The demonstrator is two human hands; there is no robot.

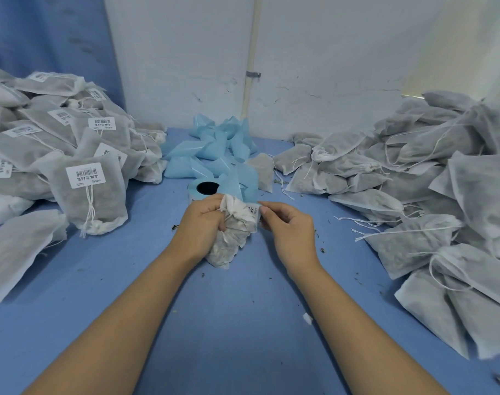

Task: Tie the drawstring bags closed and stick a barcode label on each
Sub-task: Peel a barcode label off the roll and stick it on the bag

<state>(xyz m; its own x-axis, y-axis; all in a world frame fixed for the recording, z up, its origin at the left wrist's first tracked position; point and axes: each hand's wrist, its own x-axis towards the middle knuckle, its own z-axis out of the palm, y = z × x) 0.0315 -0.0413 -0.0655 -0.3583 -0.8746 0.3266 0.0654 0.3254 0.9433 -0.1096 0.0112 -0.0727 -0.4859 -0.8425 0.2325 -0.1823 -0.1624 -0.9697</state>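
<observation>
A white drawstring bag (pixel 229 240) filled with dried material stands in the middle of the blue table, its neck bunched. My left hand (pixel 200 223) is wrapped around the bag's upper part. My right hand (pixel 286 223) pinches a white barcode label (pixel 254 210) at the bag's right side, by the neck. Just behind the bag lies the label roll (pixel 204 189) with a black core and blue backing tape.
A heap of labelled bags (pixel 80 155) fills the left side. A heap of unlabelled bags with loose strings (pixel 414 181) fills the right. Crumpled blue backing strips (pixel 214 149) pile up at the back, against the white wall. Small crumbs dot the blue table (pixel 243 323).
</observation>
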